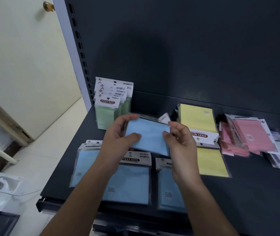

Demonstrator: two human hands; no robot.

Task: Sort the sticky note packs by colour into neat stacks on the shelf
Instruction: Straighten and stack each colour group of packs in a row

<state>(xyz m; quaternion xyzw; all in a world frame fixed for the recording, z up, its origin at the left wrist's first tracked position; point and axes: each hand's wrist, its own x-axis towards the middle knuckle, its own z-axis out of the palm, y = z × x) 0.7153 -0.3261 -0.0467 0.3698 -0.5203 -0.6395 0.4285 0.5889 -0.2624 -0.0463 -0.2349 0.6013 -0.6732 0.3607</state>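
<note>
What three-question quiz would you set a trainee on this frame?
1. True or false: the left hand and the right hand both hold the blue pack above the shelf.
2. Which colour of packs lies flat along the front edge of the shelf? A pink, B blue, C green.
3. Fill in: the untidy pink packs lie just to the right of the ____ packs.

Key
1. True; fingers of both hands curl round its ends.
2. B, the blue packs.
3. Yellow; the yellow packs sit mid-shelf.
</note>
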